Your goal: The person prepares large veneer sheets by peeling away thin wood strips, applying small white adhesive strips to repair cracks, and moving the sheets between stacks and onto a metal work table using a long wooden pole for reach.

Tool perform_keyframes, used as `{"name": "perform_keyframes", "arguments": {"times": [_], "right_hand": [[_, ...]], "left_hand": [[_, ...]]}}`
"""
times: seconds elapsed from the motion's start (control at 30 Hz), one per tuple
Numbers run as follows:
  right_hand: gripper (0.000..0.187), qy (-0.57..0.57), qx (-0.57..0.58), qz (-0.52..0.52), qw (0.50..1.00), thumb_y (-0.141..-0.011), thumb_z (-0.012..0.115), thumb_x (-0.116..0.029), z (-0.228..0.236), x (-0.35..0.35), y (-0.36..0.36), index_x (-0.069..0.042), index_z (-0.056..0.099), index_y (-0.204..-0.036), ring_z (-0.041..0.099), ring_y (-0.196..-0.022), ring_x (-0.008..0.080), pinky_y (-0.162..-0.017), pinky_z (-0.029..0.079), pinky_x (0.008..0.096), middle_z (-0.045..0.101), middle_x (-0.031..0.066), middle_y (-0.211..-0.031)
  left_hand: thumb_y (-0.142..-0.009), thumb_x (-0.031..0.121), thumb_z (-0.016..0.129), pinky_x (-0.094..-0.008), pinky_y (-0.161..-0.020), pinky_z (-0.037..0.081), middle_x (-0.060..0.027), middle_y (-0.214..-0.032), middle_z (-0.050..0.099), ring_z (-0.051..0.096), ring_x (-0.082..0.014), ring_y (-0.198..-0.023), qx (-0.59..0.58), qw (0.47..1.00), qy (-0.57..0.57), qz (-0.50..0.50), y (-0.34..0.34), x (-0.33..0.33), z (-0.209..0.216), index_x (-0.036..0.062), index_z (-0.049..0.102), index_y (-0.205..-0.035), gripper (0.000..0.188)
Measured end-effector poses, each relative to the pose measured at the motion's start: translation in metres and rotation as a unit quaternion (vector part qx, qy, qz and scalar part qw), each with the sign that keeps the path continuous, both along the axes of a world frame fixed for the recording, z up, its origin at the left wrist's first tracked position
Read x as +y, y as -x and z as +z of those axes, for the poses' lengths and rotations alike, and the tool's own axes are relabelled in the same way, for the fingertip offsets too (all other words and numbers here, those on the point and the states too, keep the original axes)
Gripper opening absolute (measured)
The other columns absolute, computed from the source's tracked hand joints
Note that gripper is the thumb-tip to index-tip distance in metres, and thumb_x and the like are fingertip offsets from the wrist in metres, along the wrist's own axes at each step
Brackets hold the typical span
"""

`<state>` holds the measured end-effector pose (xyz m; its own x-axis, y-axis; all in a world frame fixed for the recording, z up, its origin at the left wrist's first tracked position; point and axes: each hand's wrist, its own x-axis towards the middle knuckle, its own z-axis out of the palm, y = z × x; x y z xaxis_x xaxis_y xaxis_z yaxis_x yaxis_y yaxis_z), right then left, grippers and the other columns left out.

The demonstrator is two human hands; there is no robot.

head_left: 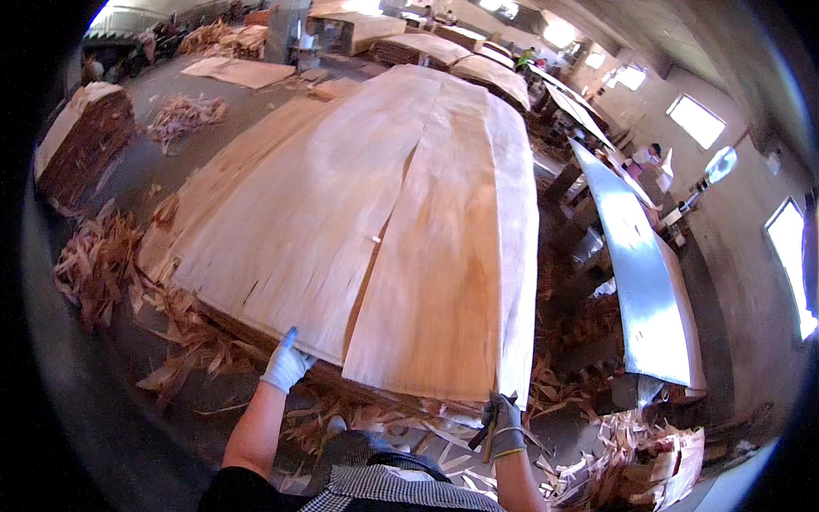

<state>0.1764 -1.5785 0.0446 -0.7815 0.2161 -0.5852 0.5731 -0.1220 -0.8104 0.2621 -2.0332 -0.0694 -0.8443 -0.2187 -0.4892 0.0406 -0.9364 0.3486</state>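
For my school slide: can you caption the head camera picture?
Gloved left hand and right hand grip a veneer stack.

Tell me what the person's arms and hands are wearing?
Both hands wear knit work gloves: the left hand a pale whitish one, the right hand a darker grey one with a yellowish cuff. The forearms are bare, with dark short sleeves above.

Veneer sheets [375, 213]: thin pale wood, matt, smooth grain, split along length. Stack edge [256, 328] ragged, splintery. Scrap strips [94, 264]: rough wood, curled. Left hand [286, 363], right hand [503, 420]: knit cloth gloves, matt. Long bench top [648, 282]: glossy metal.
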Motion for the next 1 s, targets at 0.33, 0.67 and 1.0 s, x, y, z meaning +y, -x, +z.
{"name": "perform_keyframes", "arguments": {"times": [0.33, 0.67, 1.0], "right_hand": [[0.014, 0.165, 0.016, -0.027, 0.986, -0.078, 0.057, -0.017, 0.047, 0.119, -0.071, -0.009, 0.049, -0.069, 0.041, -0.038, 0.0163, -0.037, 0.034, 0.0289, 0.044, 0.0027, -0.052], [0.010, 0.093, 0.060, -0.046, 0.993, -0.077, 0.061, -0.014, 0.042, 0.279, -0.096, -0.006, 0.055, -0.073, 0.045, -0.037, 0.0130, -0.033, 0.035, 0.0249, 0.052, 0.0035, -0.054], [0.011, 0.052, 0.088, -0.127, 0.987, -0.076, 0.061, -0.011, 0.044, 0.414, -0.094, -0.007, 0.053, -0.070, 0.042, -0.034, 0.0123, -0.032, 0.033, 0.0241, 0.049, 0.0019, -0.050]], "left_hand": [[-0.079, 0.038, 0.059, -0.0449, -0.091, 0.041, -0.0083, -0.115, 0.053, 0.051, -0.0271, -0.104, -0.065, 0.992, 0.024, 0.105, -0.058, 0.092, 0.019, 0.0102, 0.047, -0.113, 0.045], [-0.080, 0.025, 0.060, -0.0396, -0.086, 0.045, -0.0034, -0.092, 0.059, 0.055, -0.0190, -0.088, 0.072, 0.994, 0.053, 0.058, -0.035, 0.258, 0.120, 0.0082, 0.055, -0.098, 0.025], [-0.079, 0.010, 0.059, -0.0324, -0.071, 0.055, -0.0044, -0.090, 0.059, 0.059, -0.0172, -0.087, 0.207, 0.925, 0.314, -0.050, 0.056, 0.466, 0.247, 0.0080, 0.047, -0.112, 0.035]]}}
